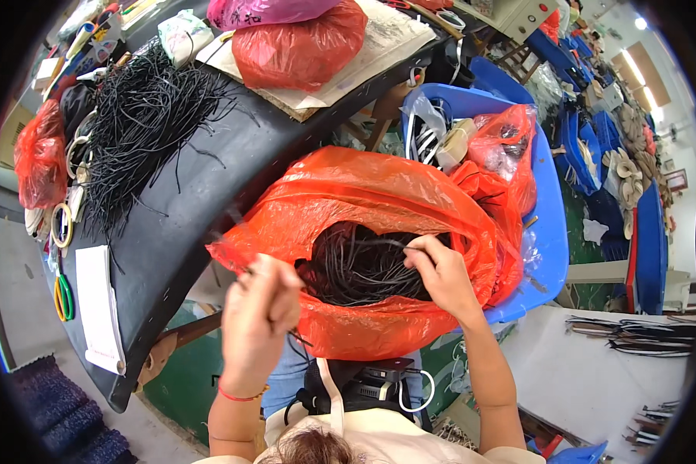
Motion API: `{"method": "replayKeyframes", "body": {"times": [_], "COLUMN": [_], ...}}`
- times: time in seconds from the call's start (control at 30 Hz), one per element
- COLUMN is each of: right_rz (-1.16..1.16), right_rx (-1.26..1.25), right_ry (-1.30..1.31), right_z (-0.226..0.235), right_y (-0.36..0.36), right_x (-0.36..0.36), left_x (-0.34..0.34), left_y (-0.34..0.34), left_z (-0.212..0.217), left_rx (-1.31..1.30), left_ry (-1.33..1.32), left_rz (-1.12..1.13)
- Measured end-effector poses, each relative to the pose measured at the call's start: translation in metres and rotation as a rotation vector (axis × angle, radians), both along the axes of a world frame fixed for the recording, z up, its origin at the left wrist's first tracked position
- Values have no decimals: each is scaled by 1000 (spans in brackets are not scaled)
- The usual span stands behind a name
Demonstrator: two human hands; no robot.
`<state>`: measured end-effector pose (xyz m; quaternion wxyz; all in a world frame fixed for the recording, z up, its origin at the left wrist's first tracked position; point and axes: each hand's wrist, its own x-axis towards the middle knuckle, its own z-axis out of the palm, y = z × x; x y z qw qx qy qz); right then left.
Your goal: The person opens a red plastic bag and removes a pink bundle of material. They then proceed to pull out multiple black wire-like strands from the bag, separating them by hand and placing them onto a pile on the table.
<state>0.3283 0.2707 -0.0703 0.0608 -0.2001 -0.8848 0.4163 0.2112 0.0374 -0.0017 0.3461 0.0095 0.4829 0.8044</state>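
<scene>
A large red plastic bag (348, 185) lies open in front of me, with a tangle of thin black cords (363, 267) inside. At the bag's right side, my right hand (441, 274) pinches one of the cords between thumb and fingers. My left hand (261, 317), somewhat blurred, is closed at the bag's left edge. Dark cord ends show beside its fingers and below its palm. The stretch of cord between the two hands is hard to follow against the dark heap.
A black-topped table (216, 162) at the left carries a pile of black cords (143, 124), a white paper pad (98, 309) and green-and-orange-handled scissors (63, 298). Filled red bags (301, 50) sit on a board farther back. A blue bin (547, 224) stands right of the open bag.
</scene>
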Motion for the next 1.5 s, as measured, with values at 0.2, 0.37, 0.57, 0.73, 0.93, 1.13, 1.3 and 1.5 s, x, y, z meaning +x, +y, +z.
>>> {"method": "replayKeyframes", "body": {"times": [0.2,0.37,0.57,0.73,0.93,1.13,1.3,1.5], "right_rz": [20,-103,-191,-225,-227,-37,1,-116], "right_rx": [-228,-413,-463,-458,-458,-460,-569,-677], "right_ry": [105,150,268,264,241,152,171,139], "right_z": [17,14,23,25,36,35,29,35], "right_y": [8,6,-13,-23,-46,-68,-71,-68], "right_x": [3,5,0,-3,-9,-18,-19,-20], "left_x": [15,14,21,23,23,25,26,24], "left_y": [22,26,35,43,52,56,56,55], "left_z": [-11,-7,-23,-30,-30,-38,-43,-36], "left_rx": [41,5,-20,147,208,261,264,207], "left_ry": [-115,-124,-6,-110,-203,-210,-134,-243], "left_rz": [-101,-128,-165,-126,-85,-137,-157,-218]}}
